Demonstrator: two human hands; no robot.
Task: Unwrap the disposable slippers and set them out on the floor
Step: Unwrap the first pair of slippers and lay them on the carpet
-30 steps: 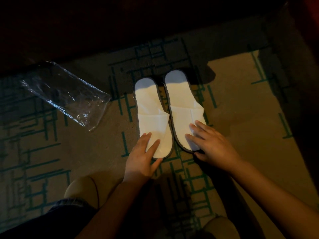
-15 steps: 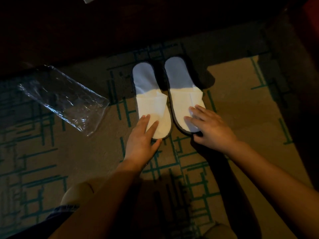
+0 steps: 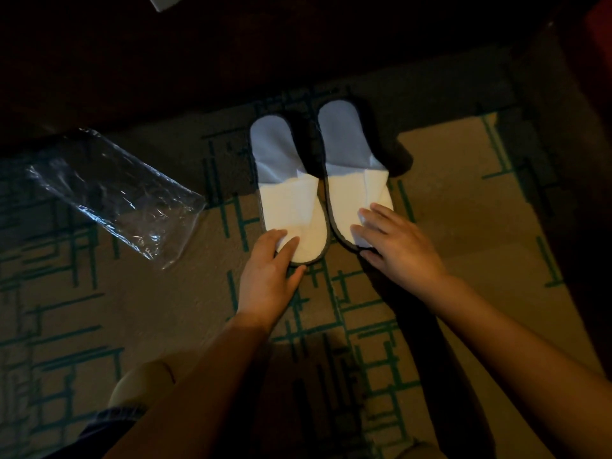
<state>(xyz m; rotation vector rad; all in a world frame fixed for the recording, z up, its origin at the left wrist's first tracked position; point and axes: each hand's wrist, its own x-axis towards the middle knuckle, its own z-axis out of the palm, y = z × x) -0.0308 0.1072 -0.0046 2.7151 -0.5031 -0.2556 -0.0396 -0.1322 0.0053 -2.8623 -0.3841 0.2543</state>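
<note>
Two white disposable slippers lie flat and side by side on the patterned carpet, heels pointing away from me. My left hand [image 3: 270,270] rests with spread fingers on the toe end of the left slipper [image 3: 288,190]. My right hand [image 3: 397,243] lies flat on the toe end of the right slipper [image 3: 351,180], fingers apart. Neither hand grips anything. The empty clear plastic wrapper [image 3: 116,193] lies crumpled on the carpet to the left, apart from both hands.
Beige carpet [image 3: 463,210] with green line pattern covers the floor. Dark furniture [image 3: 198,61] runs along the far side, its shadow falling over the slipper heels. My knees show at the lower left [image 3: 142,382] and bottom edge.
Both hands have pushed the two slippers away from me, so their heels now lie in the shadow by the dark furniture. The wrapper stays in place.
</note>
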